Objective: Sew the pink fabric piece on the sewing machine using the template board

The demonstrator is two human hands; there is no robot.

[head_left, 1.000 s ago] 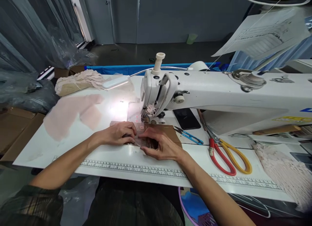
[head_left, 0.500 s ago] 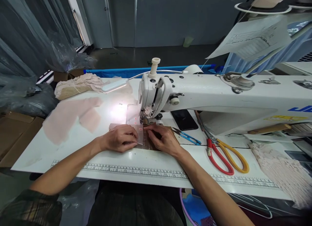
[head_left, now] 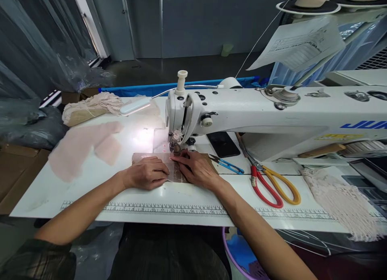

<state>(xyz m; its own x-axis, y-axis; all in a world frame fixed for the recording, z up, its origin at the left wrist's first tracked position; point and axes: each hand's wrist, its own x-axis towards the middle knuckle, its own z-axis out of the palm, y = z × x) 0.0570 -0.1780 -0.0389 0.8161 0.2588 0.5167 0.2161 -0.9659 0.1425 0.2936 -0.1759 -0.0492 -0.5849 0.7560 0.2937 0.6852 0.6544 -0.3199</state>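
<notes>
A piece of sheer pale fabric (head_left: 171, 173) lies at the needle end of a white sewing machine (head_left: 250, 110). My left hand (head_left: 148, 173) rests on its left part, fingers bent and pressed together on the cloth. Close in front of the presser foot (head_left: 175, 148), my right hand (head_left: 196, 167) pinches the fabric's edge between thumb and forefinger. Under the right hand is a brown flat surface (head_left: 184, 178). More sheer cloth with small pink marks (head_left: 160, 140) extends behind the foot. The needle tip is too small to make out.
Blue thread snips (head_left: 228, 165), a black phone (head_left: 223, 144) and scissors with red and yellow handles (head_left: 273, 185) lie right of my right hand. Pale pink cloth pieces (head_left: 81, 149) and a lace bundle (head_left: 92, 106) are at left. Fringed lace (head_left: 341, 201) hangs over the right edge.
The view has turned slightly right. The sheer fabric between my hands now lies flatter, with its back edge straighter across the presser foot. Both hands stay near the same spot on it.
</notes>
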